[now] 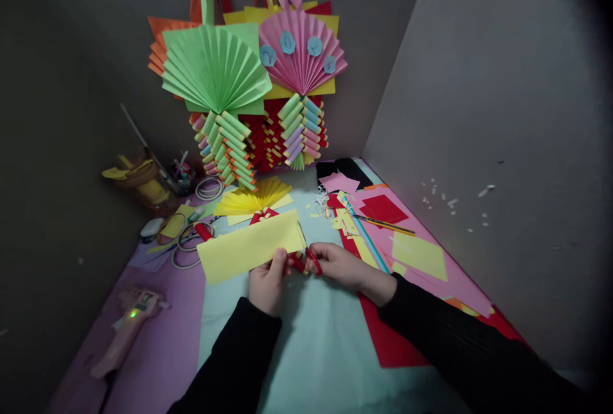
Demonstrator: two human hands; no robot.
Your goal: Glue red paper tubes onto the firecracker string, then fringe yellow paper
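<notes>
A long strip of pale yellow paper [249,246] is held up over the pale green table cover, its right end folded or layered. My left hand [269,280] pinches its lower edge with the thumb in front. My right hand [338,265] is closed on the red handles of a pair of scissors [313,261], close to the paper's right end; the blades are too hard to make out. Behind the strip lies a pleated yellow paper fan [258,197] with red rolls at its base, partly hidden by the paper.
A glue gun [127,331] with a green light lies at the left. Green [215,69] and pink [304,50] fan hangings stand behind. Red sheets [393,337], yellow scraps and a pencil [387,225] lie on the right. Bangles [209,188] and a pot [148,184] sit at the back left.
</notes>
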